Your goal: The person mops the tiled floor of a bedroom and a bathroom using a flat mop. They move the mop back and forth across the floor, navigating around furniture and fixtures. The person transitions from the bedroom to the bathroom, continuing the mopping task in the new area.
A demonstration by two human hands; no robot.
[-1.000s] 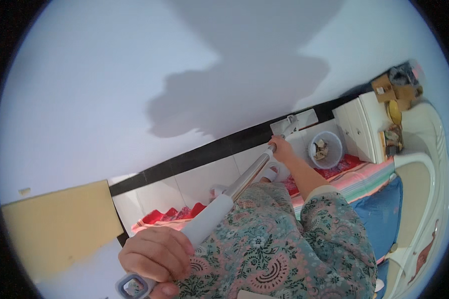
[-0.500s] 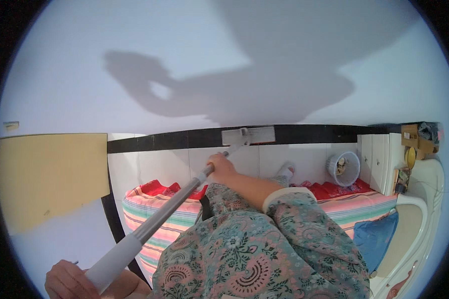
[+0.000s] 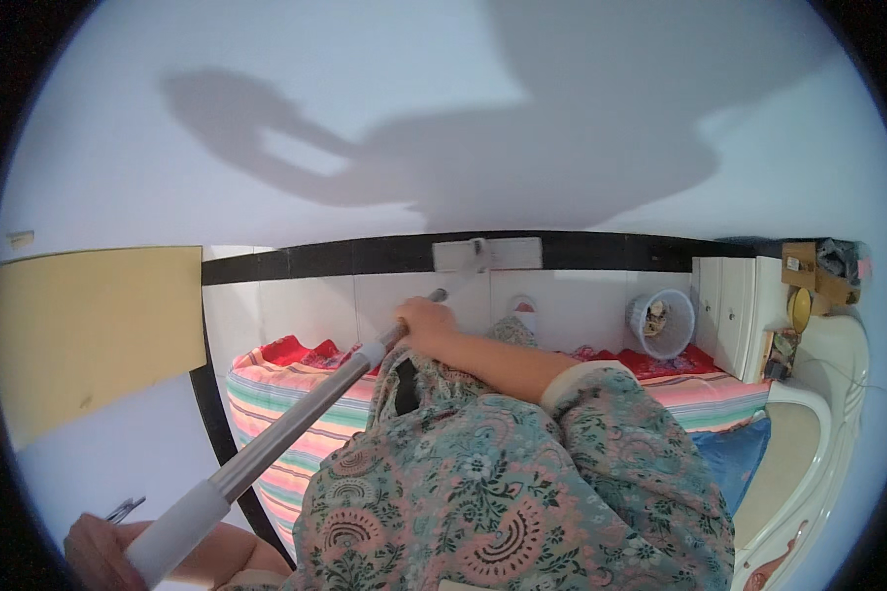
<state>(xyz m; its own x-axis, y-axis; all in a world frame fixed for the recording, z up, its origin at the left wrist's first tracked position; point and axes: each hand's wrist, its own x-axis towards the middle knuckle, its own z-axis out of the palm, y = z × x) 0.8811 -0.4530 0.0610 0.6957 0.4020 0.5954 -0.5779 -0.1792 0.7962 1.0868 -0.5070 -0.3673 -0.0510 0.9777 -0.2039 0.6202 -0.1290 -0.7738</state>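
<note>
A long-handled flat mop runs slantwise across the view, its grey pole [image 3: 286,438] rising from lower left to upper middle. My right hand [image 3: 429,325] is wrapped around the upper part of the pole. At the lower left, my left hand [image 3: 99,552] grips the pole's white end sleeve, partly cut off by the picture's dark rim. The pale rectangular mop head [image 3: 511,254] lies over the black strip [image 3: 365,258] at the foot of the wall. Its joint looks blurred.
Right of the mop stand a white wastebasket [image 3: 662,325] with rubbish, a white cabinet [image 3: 727,310] and a cardboard box [image 3: 806,266]. A striped bedspread [image 3: 301,424] with red cloth lies behind my body. A yellow panel [image 3: 99,340] is on the left.
My left hand has drawn farther down and left with the pole's end. The right hand has shifted slightly left, still on the pole. My foot has moved left, and the whole view has shifted slightly.
</note>
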